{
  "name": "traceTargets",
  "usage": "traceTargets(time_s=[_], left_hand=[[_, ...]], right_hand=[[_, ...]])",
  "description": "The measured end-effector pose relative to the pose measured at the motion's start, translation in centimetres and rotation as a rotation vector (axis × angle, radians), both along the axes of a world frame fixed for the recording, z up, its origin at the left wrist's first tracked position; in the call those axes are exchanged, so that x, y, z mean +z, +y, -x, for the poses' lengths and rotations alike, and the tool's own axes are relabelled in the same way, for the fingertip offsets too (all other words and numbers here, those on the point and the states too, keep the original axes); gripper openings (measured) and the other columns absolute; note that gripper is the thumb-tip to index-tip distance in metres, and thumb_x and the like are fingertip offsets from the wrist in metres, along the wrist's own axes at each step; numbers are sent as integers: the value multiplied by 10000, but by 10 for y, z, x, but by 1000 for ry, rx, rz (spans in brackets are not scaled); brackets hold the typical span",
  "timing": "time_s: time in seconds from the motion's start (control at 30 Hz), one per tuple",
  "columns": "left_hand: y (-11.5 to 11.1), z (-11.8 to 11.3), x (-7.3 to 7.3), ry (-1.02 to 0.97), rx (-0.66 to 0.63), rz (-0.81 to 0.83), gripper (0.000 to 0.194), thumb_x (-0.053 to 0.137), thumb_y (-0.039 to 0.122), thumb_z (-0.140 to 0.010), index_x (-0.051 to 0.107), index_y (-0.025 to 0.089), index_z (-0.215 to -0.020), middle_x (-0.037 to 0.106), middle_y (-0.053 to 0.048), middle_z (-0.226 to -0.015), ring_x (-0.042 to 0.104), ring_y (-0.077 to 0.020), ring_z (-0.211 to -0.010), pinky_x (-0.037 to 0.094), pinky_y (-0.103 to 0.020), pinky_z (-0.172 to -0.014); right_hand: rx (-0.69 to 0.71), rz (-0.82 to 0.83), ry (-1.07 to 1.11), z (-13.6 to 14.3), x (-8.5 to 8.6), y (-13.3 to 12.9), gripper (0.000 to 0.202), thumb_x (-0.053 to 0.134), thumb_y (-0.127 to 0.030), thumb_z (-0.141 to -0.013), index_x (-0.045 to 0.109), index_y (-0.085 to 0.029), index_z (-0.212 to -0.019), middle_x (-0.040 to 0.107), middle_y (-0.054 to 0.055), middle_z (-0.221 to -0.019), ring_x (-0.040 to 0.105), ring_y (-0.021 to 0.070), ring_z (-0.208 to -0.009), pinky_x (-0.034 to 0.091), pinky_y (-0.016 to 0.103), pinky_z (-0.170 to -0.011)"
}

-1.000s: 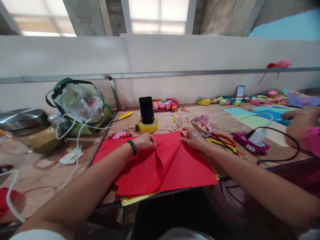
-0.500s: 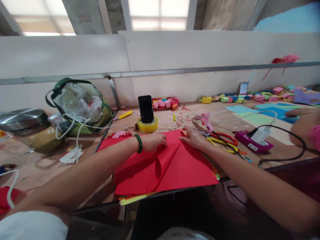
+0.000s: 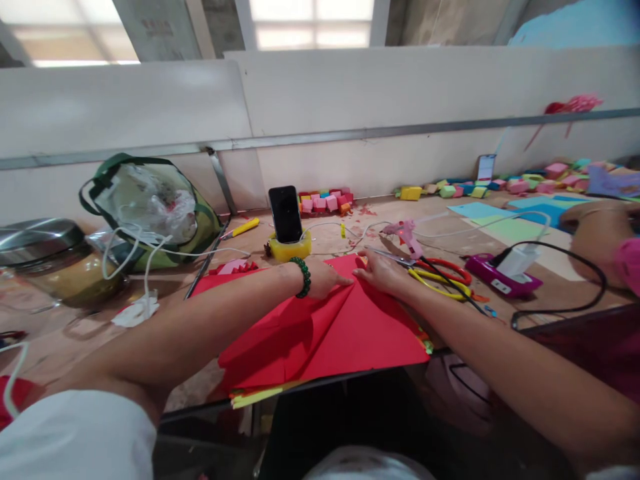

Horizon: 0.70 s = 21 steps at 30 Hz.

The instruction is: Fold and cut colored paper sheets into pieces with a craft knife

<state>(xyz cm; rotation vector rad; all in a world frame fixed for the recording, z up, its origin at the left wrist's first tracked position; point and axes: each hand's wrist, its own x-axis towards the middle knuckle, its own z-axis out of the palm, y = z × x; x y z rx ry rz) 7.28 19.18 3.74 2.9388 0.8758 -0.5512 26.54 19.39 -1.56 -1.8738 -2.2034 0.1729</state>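
Red paper [image 3: 373,333] lies over other coloured sheets at the table's front edge, with a raised fold running through its middle. My left hand [image 3: 323,279], a green bead bracelet at its wrist, rests on the paper left of the fold. Its index finger points at the fold's upper end, and the other fingers are curled under. My right hand [image 3: 377,272] is closed on the paper's upper edge, thumb and fingers close together. Just beyond my right hand are scissors [image 3: 443,277] with red and yellow handles, and a pink glue gun [image 3: 406,237].
A phone [image 3: 286,215] stands in a yellow tape roll [image 3: 291,248]. At left are a green bag [image 3: 200,230] and a lidded jar [image 3: 55,267]. A purple power strip [image 3: 503,277] with cables lies right, near another person's arm [image 3: 603,250].
My left hand has moved right across the red paper, closer to my right hand, and its index finger now extends to the fold. The view has shifted slightly.
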Motion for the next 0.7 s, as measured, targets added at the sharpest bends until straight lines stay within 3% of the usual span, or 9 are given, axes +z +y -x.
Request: traceTargets(time_s=[0.2, 0.7], left_hand=[[-14, 6, 2, -11, 8, -4, 691, 559, 53, -779, 481, 277, -1428, 697, -117, -1036, 652, -266, -842, 476, -316, -745], [-79, 27, 10, -61, 60, -10, 548, 468, 81, -862, 544, 263, -1374, 705, -89, -961, 624, -246, -805, 428, -302, -736]], right_hand=[[-6, -4, -3, -1, -3, 3, 482, 596, -397, -869, 511, -166, -1284, 722, 96, -953, 659, 237, -887, 417, 283, -708], [-18, -21, -15, -2, -7, 7, 516, 601, -437, -859, 509, -166, -1288, 718, 116, -1011, 665, 256, -937, 446, 300, -743]])
